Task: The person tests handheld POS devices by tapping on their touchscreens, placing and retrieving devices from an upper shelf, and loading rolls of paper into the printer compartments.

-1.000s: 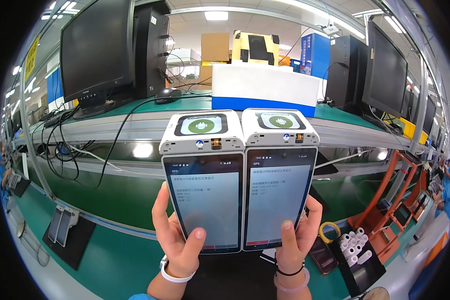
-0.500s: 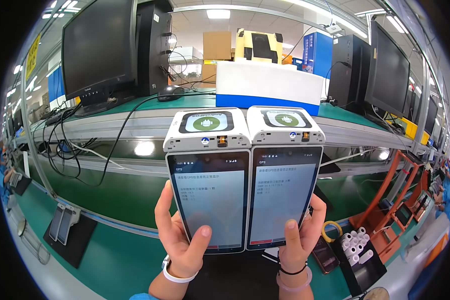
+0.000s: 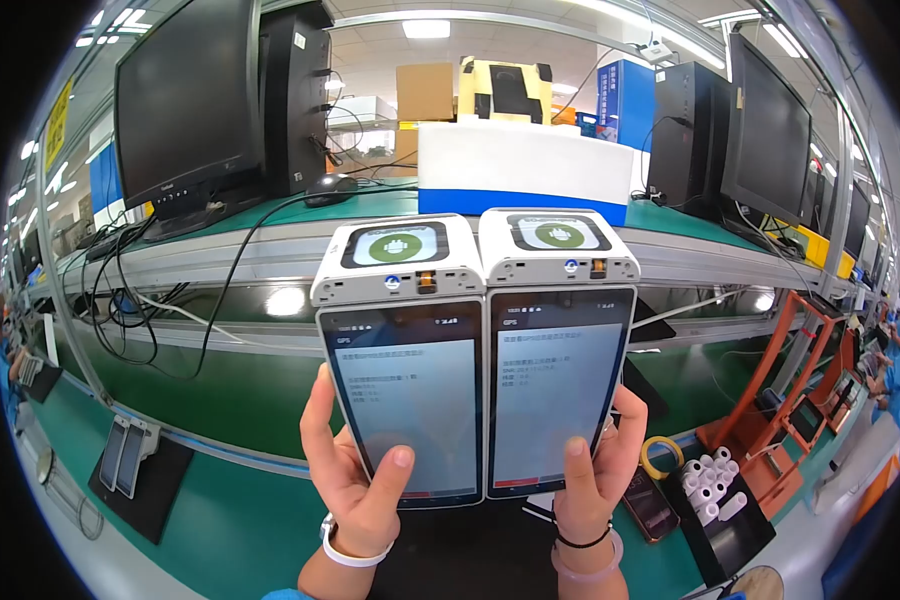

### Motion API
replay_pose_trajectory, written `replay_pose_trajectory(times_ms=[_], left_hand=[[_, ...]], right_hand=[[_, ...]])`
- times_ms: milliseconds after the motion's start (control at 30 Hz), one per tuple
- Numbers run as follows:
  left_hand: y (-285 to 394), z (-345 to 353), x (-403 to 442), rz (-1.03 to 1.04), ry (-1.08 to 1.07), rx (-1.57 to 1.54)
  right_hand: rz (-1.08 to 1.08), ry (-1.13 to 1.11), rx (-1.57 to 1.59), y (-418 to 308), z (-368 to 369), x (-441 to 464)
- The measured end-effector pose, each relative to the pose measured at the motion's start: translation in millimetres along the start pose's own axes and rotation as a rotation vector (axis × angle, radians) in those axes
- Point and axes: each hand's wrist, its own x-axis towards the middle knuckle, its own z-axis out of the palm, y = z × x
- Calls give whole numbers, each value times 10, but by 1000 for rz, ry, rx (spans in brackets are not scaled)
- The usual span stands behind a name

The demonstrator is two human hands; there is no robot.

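Two white handheld POS terminals stand side by side in my hands, their inner edges touching or nearly so. My left hand is closed around the lower left edge of the left POS terminal, thumb on its front. Around the right POS terminal, my right hand is closed in the same way. Both large screens face me and are lit, with "GPS" at the top and a few lines of text. On each terminal's top end, a small second display shows a green circle with a robot logo.
Monitors and computer towers flank a white and blue box on the shelf. Two similar devices lie on a black mat at left. At right are a black tray with white rolls, yellow tape, a phone and an orange rack.
Both terminals have shifted slightly left in view, and their top displays show at a slightly different tilt. My grip on each stays the same.
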Motion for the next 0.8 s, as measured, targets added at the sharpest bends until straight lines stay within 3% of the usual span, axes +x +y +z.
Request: replay_pose_trajectory(times_ms=[500, 800], left_hand=[[14, 7, -32, 29, 1, 103], [-41, -14, -54, 167, -35, 237]], right_hand=[[-103, 14, -91, 32, 17, -38], [-164, 55, -284, 116, 48, -114]])
